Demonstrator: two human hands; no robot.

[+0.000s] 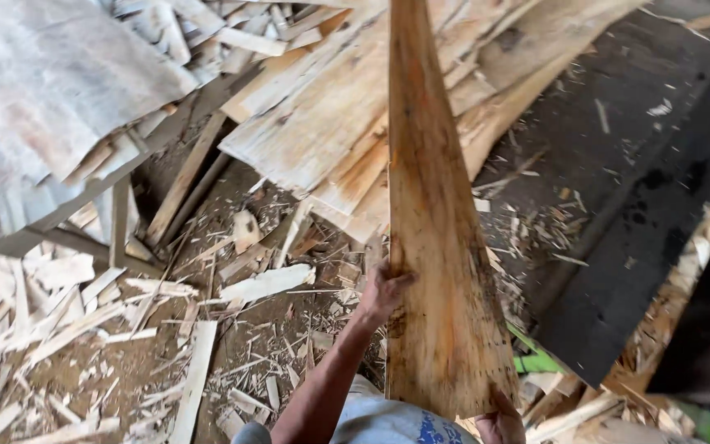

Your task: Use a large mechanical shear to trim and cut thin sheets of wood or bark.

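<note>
While we look down past the pale shirt (388,423), our right hand (499,423) grips the near bottom corner of the long veneer sheet (437,271), fingers closed on its lower edge. Our left hand (384,292) clamps the sheet's left edge a little higher, thumb lying across the face. The sheet stands raised in front of us, wide at our end and narrowing as it runs away toward the top of the view. We judge this the lifting and carrying step; the next move calls for a steady two-handed hold so the thin wood does not flex or split. Below lies the dirt floor (248,345) strewn with wood scraps (269,282). Farther off sit a stack of veneer (322,123) and a dark board (643,189).
</note>
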